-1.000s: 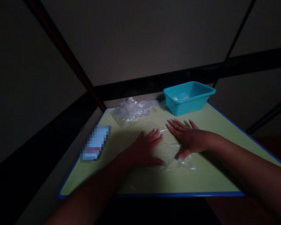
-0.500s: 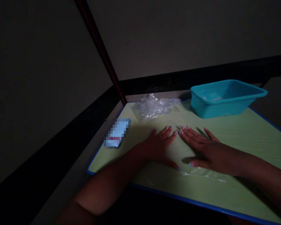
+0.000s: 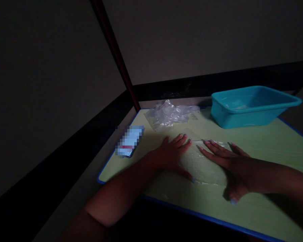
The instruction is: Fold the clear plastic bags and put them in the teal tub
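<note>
A clear plastic bag (image 3: 204,168) lies flat on the pale green table (image 3: 262,208), its shiny edges catching the light. My left hand (image 3: 173,154) rests palm down on the bag's left part, fingers spread. Over its right part, my right hand (image 3: 229,164) is stretched out with the fingers apart, the thumb pointing toward the near side. Neither hand grips anything. The hands and forearms hide parts of the bag. Beyond them sits a crumpled heap of clear plastic bags (image 3: 168,114).
A turquoise plastic basin (image 3: 244,117) stands at the back right of the table. A phone (image 3: 130,141) with a lit, blurred screen lies near the left edge. Walls with a dark band (image 3: 166,89) rise behind and to the left, and the room is dim.
My right hand has slid to the right across the bag, away from my left hand, baring more of the plastic. The left hand stays nearly in place. The view has shifted slightly.
</note>
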Demonstrator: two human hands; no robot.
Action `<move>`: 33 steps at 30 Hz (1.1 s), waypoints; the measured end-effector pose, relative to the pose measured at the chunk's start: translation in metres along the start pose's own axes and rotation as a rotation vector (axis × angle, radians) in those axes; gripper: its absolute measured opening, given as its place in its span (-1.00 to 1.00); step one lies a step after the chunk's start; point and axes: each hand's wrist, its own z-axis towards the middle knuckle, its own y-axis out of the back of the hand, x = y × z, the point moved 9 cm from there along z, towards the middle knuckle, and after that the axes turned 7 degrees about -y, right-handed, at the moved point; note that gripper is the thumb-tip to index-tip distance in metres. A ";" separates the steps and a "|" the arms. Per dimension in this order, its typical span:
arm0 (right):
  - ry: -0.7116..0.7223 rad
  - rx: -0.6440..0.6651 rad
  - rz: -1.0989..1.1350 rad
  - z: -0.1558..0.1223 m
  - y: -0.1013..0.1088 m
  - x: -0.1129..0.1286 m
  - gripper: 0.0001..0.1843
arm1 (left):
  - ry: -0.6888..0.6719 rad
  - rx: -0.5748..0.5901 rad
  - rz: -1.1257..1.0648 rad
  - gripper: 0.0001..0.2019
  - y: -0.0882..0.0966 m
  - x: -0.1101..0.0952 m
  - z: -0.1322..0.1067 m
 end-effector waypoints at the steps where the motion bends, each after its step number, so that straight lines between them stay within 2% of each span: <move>1: 0.010 0.006 0.000 -0.001 0.000 -0.001 0.41 | -0.001 -0.001 -0.002 0.22 0.001 0.000 0.000; 7: 0.016 -0.059 0.055 0.003 0.009 -0.012 0.11 | -0.046 -0.034 -0.010 0.25 0.010 -0.010 -0.002; 12: -0.041 -0.018 0.013 0.004 0.006 -0.014 0.32 | -0.049 0.018 0.009 0.30 0.003 -0.010 -0.003; 18: -0.022 -0.119 -0.058 -0.005 0.004 -0.017 0.35 | -0.051 -0.010 0.001 0.33 0.003 -0.011 -0.004; 25: 0.095 -0.287 -0.093 -0.023 -0.001 -0.021 0.21 | -0.110 -0.193 0.017 0.02 0.026 -0.021 0.008; 29: 0.157 -0.325 -0.087 -0.032 -0.001 -0.014 0.22 | -0.149 -0.159 0.027 -0.14 0.022 -0.022 0.019; 33: 0.202 -0.367 -0.078 -0.036 -0.004 -0.012 0.18 | -0.082 -0.124 0.035 -0.26 0.017 -0.007 0.021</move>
